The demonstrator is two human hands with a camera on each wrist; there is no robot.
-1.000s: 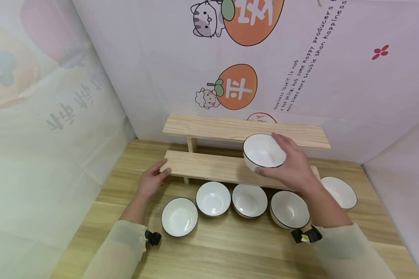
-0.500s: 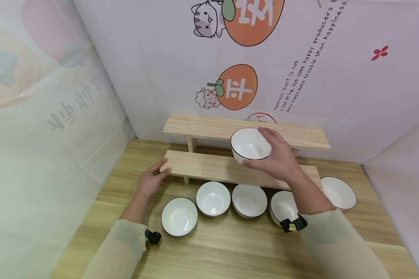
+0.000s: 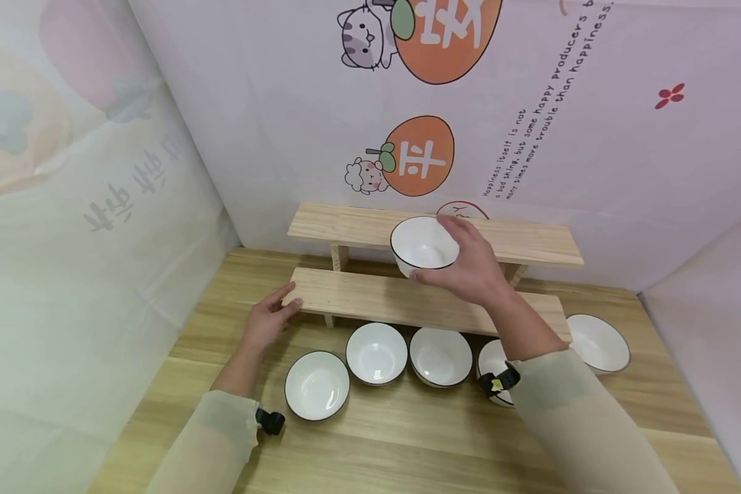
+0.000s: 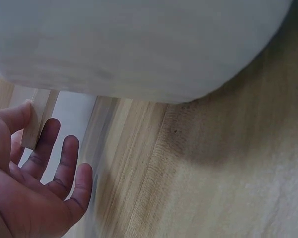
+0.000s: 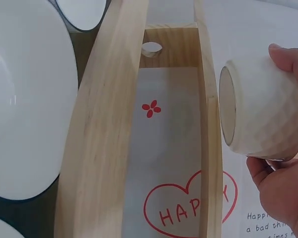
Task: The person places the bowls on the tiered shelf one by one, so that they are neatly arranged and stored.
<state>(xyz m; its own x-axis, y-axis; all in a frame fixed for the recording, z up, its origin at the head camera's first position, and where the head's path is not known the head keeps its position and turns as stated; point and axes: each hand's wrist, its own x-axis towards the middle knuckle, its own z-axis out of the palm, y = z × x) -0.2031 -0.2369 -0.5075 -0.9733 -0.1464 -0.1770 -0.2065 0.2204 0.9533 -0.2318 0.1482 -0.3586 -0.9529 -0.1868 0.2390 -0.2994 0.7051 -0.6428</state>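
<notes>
My right hand (image 3: 469,266) grips a white bowl (image 3: 424,243) with a dark rim, thumb at the near side and fingers at the far side. The bowl is upright and overlaps the front edge of the upper board (image 3: 339,223) in the head view. In the right wrist view the held bowl (image 5: 263,109) shows its patterned outside and its base, beside the upper board. My left hand (image 3: 267,321) pinches the left end of the lower board (image 3: 358,291) of a two-tier wooden shelf. Thumb and fingers (image 4: 49,133) lie on either side of that board's end in the left wrist view.
Along the shelf's front stand several like bowls: one at left (image 3: 317,385), two in the middle (image 3: 377,353), and one partly hidden behind the right wrist strap. Another bowl (image 3: 597,343) stands beyond the shelf's right end. A printed wall sheet (image 3: 272,123) rises behind the shelf.
My right hand has carried the bowl leftward and up, from over the lower board to the upper board's front edge. The left hand stays on the lower board's end.
</notes>
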